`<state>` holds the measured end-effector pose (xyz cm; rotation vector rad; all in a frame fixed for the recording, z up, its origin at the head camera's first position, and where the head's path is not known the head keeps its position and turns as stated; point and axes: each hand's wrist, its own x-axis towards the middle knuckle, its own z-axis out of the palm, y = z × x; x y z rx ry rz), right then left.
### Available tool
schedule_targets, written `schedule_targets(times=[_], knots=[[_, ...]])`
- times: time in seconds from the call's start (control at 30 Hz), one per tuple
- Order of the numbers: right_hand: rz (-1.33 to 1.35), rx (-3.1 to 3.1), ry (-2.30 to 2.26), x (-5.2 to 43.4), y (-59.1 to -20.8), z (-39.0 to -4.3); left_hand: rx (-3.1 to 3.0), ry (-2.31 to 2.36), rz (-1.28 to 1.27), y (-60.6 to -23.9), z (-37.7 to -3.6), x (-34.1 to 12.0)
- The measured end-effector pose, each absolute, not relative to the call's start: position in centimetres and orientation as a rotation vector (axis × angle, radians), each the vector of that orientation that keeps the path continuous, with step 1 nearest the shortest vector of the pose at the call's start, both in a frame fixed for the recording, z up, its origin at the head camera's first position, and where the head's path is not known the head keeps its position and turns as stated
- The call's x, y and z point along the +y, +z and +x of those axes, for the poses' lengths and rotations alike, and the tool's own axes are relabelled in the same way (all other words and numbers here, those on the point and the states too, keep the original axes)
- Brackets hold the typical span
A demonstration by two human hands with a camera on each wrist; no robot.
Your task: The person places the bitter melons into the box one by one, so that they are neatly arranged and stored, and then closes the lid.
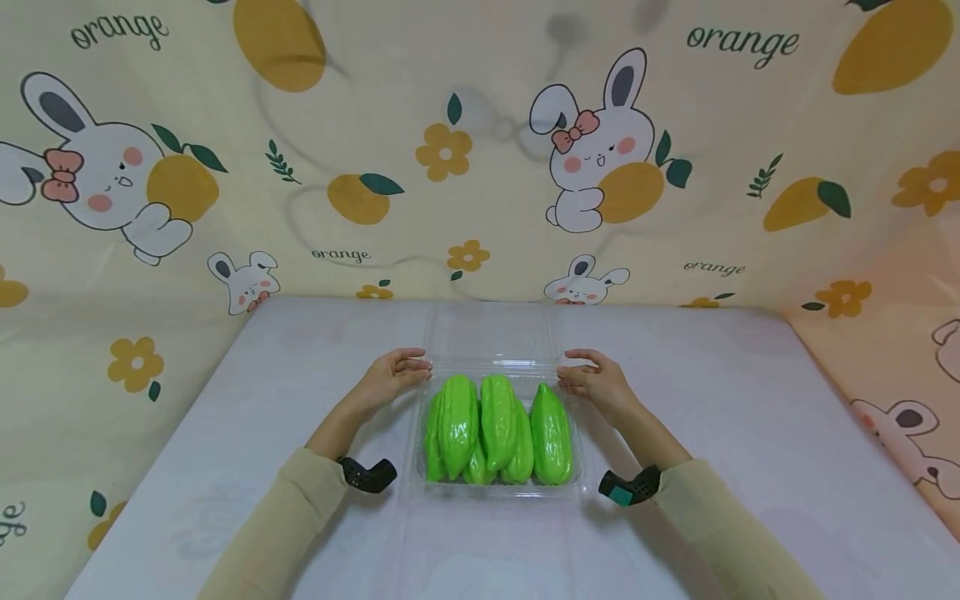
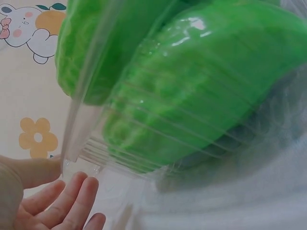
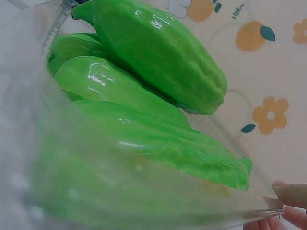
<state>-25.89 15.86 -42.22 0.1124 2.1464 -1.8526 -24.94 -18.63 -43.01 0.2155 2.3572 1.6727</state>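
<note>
A clear plastic clamshell box (image 1: 501, 490) stands on the table, its lid (image 1: 491, 333) lying folded open toward the back. Inside, several glossy green bitter gourds (image 1: 497, 421) lie side by side, some stacked on others. My left hand (image 1: 390, 375) is at the box's far left corner; in the left wrist view its thumb (image 2: 41, 172) and fingers pinch the rim. At the far right corner, my right hand (image 1: 600, 383) pinches the rim, with the thumb (image 3: 291, 194) above it and fingertips below in the right wrist view. Through the clear wall, more gourds (image 3: 144, 139) show close up.
White covering spreads over the table (image 1: 247, 433) on both sides of the box. Behind it rises a cream cloth backdrop (image 1: 495, 208) printed with rabbits and oranges. Each wrist carries a black camera mount (image 1: 369, 475) beside the box.
</note>
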Motion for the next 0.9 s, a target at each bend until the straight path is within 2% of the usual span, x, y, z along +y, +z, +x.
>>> schedule_targets(times=[0.3, 0.63, 0.9], knots=[[-0.013, 2.061, -2.003, 16.31, -42.87, -25.86, 2.354, 1.702, 0.234, -43.06, -24.95, -18.70], [0.096, 2.126, -1.910, 15.69, -42.53, -26.02, 2.348, 1.724, 0.241, -43.03, -24.93, -18.75], [0.055, 2.113, -1.936, 15.94, -42.49, -25.89, 2.350, 1.735, 0.246, -42.87, -24.84, -18.64]])
